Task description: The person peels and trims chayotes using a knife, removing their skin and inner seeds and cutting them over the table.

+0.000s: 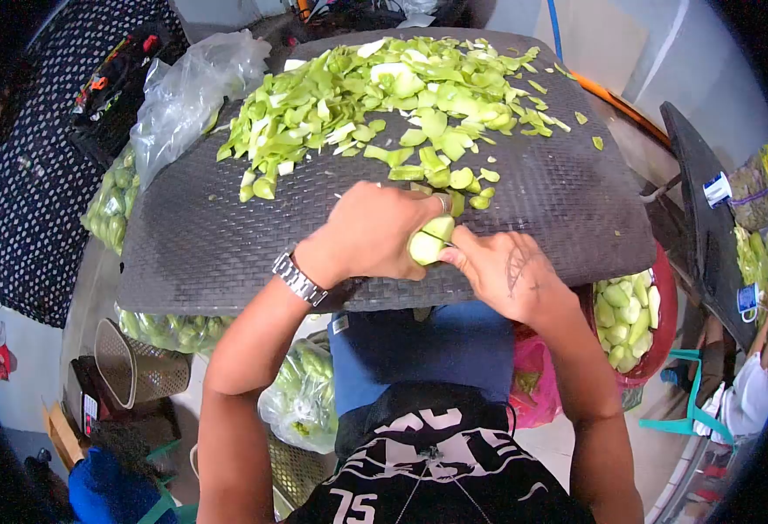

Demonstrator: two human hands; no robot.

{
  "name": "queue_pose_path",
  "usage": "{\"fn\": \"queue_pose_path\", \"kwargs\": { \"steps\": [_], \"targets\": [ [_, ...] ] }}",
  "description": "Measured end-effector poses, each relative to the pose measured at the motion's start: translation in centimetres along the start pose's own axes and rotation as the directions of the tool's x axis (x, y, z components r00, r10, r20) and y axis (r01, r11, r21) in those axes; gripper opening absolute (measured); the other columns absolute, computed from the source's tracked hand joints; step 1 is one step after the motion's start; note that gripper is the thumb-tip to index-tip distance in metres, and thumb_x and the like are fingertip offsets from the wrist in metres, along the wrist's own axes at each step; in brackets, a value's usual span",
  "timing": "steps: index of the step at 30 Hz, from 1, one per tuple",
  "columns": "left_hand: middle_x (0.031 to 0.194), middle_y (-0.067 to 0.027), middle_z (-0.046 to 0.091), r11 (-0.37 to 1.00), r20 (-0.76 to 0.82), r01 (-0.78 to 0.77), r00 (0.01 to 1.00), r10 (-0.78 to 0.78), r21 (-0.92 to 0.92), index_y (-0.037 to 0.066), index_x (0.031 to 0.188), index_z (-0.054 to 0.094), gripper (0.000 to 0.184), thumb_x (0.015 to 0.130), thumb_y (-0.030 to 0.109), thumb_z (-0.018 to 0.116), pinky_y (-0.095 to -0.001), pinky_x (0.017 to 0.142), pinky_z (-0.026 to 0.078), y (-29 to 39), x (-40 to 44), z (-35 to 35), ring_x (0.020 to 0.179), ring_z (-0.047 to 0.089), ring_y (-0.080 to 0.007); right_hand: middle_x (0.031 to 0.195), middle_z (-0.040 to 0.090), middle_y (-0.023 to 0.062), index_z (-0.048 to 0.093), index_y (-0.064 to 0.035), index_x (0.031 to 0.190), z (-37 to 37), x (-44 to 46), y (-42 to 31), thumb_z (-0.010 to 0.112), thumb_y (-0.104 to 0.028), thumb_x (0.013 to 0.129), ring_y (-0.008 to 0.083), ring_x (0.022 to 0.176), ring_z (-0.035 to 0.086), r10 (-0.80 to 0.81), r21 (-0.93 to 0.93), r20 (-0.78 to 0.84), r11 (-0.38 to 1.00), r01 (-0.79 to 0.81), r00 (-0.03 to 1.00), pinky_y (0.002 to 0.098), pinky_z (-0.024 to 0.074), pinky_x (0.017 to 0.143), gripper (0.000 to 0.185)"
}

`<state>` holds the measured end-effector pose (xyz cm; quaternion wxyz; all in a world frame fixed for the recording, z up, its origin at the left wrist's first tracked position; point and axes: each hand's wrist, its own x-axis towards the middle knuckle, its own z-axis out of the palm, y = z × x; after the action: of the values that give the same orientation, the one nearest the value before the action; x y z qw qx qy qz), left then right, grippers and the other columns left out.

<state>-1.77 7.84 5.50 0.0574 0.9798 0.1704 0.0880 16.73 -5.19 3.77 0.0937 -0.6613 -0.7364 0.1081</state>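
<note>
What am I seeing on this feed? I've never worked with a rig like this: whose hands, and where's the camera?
No machine here, just a person's two bare hands. The single picture comes from a camera worn on their head, looking forward and down, so the black shirt at the bottom is theirs. Pale green peelings lie heaped on the dark woven tabletop. The left hand, with a metal watch at its wrist, holds a pale green vegetable. The right hand meets it; whatever those fingers grip is hidden.
</note>
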Motion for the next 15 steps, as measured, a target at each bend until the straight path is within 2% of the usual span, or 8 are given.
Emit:
{"fn": "queue_pose_path", "kwargs": {
  "steps": [2,3,5,7,8,11,14,15],
  "targets": [
    [0.095,-0.0110,0.073,0.996,-0.124,-0.001,0.992,-0.010,-0.087,0.017,0.118,0.065,0.062,0.066,0.042,0.086,-0.0473,0.070,0.058,0.2,-0.7,1.9,0.083,0.073,-0.0355,0.078,0.070,0.0256,0.062,-0.0091,0.108,0.0,-0.3,0.4,0.052,-0.045,0.107,0.0467,0.081,0.072,-0.001,-0.013,0.029,1.000,0.002,1.000,0.0585,0.0560,0.075,0.037],
    [0.097,-0.0137,0.073,0.996,-0.054,0.044,0.997,-0.048,-0.078,0.016,0.123,0.064,0.068,0.065,0.041,0.088,-0.0470,0.071,0.058,0.7,-0.5,1.6,0.085,0.073,-0.0357,0.078,0.070,0.0257,0.063,-0.0086,0.106,-0.1,-0.3,1.0,0.051,-0.045,0.107,0.0469,0.080,0.072,0.001,-0.027,0.036,1.000,0.000,0.999,0.0584,0.0561,0.075,0.038],
    [0.096,-0.0144,0.073,0.979,-0.101,0.037,0.993,-0.058,-0.201,0.015,0.123,0.063,0.069,0.063,0.038,0.090,-0.0460,0.072,0.058,0.1,-0.3,3.7,0.085,0.073,-0.0363,0.072,0.067,0.0260,0.065,-0.0068,0.101,0.6,-1.1,2.3,0.052,-0.044,0.107,0.0490,0.075,0.068,-0.039,0.066,0.005,0.997,0.039,0.999,0.0574,0.0545,0.069,0.040],
    [0.096,-0.0143,0.072,0.933,-0.160,0.004,0.985,-0.066,-0.360,0.014,0.120,0.064,0.066,0.063,0.035,0.091,-0.0460,0.074,0.058,-0.3,-0.2,5.2,0.085,0.073,-0.0371,0.064,0.062,0.0249,0.064,-0.0056,0.100,0.7,-0.5,3.8,0.054,-0.041,0.107,0.0505,0.065,0.064,-0.120,0.167,-0.103,0.977,0.136,0.987,0.0563,0.0504,0.061,0.037],
    [0.097,-0.0133,0.072,0.910,-0.202,-0.071,0.979,-0.014,-0.409,0.013,0.120,0.063,0.066,0.064,0.034,0.091,-0.0459,0.077,0.058,-0.6,-0.2,6.1,0.088,0.072,-0.0366,0.066,0.063,0.0258,0.065,-0.0037,0.104,1.3,-0.4,4.9,0.056,-0.045,0.106,0.0493,0.069,0.066,-0.119,0.189,-0.054,0.974,0.127,0.991,0.0558,0.0498,0.063,0.042],
    [0.099,-0.0127,0.073,0.927,-0.199,-0.057,0.980,-0.019,-0.370,0.012,0.119,0.063,0.065,0.064,0.033,0.091,-0.0458,0.080,0.058,-0.2,0.0,6.0,0.092,0.072,-0.0355,0.070,0.063,0.0267,0.064,-0.0002,0.102,1.5,-0.1,4.7,0.061,-0.049,0.103,0.0484,0.073,0.067,-0.071,0.026,-0.008,0.997,0.071,0.997,0.0550,0.0495,0.066,0.049],
    [0.100,-0.0133,0.072,0.936,-0.205,-0.066,0.979,-0.006,-0.347,0.012,0.123,0.063,0.068,0.064,0.032,0.091,-0.0447,0.083,0.058,-0.5,-0.1,6.5,0.094,0.071,-0.0360,0.073,0.065,0.0307,0.061,0.0030,0.099,-0.1,0.4,4.6,0.060,-0.061,0.099,0.0508,0.077,0.068,-0.072,0.225,0.129,0.974,0.041,0.989,0.0567,0.0532,0.069,0.064],
    [0.105,-0.0138,0.072,0.931,-0.184,-0.054,0.983,-0.015,-0.362,0.012,0.125,0.063,0.069,0.065,0.030,0.091,-0.0453,0.086,0.057,-0.7,-0.2,6.3,0.098,0.070,-0.0362,0.073,0.065,0.0310,0.060,0.0031,0.100,-0.4,0.4,4.5,0.060,-0.059,0.100,0.0509,0.078,0.068,-0.067,0.255,0.126,0.966,0.033,0.990,0.0569,0.0528,0.069,0.062]
  ]
}}
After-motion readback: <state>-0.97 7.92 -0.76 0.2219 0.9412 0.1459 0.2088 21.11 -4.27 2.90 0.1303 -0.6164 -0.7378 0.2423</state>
